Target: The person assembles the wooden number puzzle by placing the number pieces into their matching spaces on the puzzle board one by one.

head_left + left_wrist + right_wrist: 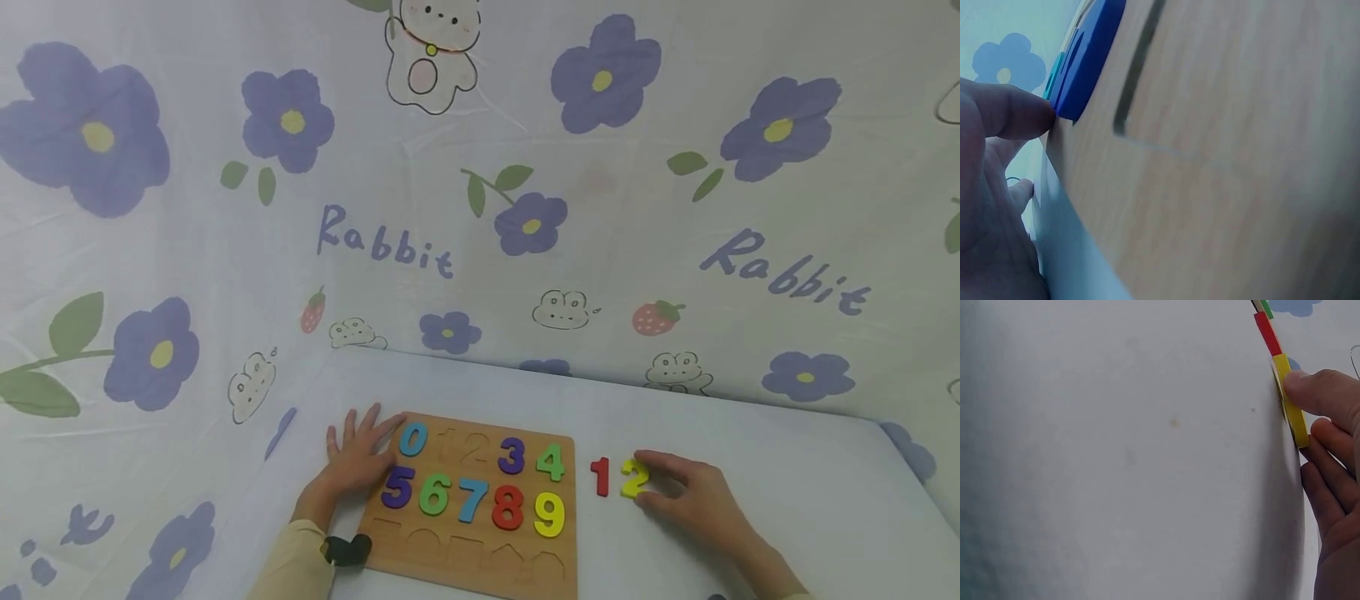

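Observation:
A wooden number puzzle board (468, 531) lies on the table. My left hand (356, 462) rests at its left edge with the fingers spread, the thumb by the purple 5 (398, 488) and a fingertip at the top corner near the blue 0 (412, 439). In the left wrist view the thumb (1019, 112) touches a dark blue piece (1090, 59). Right of the board, my right hand (697, 504) pinches a yellow number 2 (633, 482) between thumb and fingers. It is at the tabletop, just right of a red number 1 (600, 477).
Slots for 1 and 2 in the board's top row are bare, as is the bottom row of symbol outlines. Other coloured numbers, such as the green 4 (551, 462) and yellow 9 (549, 514), sit on the board. A flower-printed cloth (600, 192) hangs behind the white table (825, 492).

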Demonstrator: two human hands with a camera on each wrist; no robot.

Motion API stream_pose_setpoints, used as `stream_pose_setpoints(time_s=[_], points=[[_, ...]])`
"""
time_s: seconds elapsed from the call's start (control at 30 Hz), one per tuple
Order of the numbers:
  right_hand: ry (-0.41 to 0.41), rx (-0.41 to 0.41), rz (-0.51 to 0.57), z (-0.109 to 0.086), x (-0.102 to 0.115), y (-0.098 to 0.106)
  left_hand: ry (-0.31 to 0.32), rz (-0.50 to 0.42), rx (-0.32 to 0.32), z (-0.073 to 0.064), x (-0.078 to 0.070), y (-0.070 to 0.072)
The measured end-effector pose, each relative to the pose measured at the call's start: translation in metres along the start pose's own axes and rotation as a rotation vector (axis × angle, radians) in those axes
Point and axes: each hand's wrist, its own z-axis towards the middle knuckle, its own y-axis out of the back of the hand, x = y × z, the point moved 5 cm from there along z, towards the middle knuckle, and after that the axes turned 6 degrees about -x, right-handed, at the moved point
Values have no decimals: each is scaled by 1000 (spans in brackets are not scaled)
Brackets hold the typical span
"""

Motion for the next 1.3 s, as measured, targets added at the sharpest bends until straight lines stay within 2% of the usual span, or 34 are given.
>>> stream_pose_setpoints(time_s=[0.17,0.33,0.73,0.87,1.0,1.3], points=[[-57,8,12,-1,-2,3,-4,-1,0,1,0,-1],[-36,0,1,-3,9,14,-6,3,0,1,-1,0],[48,-64,12,-5,67,36,-11,12,-8,-2,-4,3],[104,-88,3,-2,89,40,-11,13,-6,-2,-4,3],[155,-95,15,3,107,40,-9,4,-5,-1,-5,3],[201,-89,69,15,138,28,-10,13,-8,-2,-5,3]])
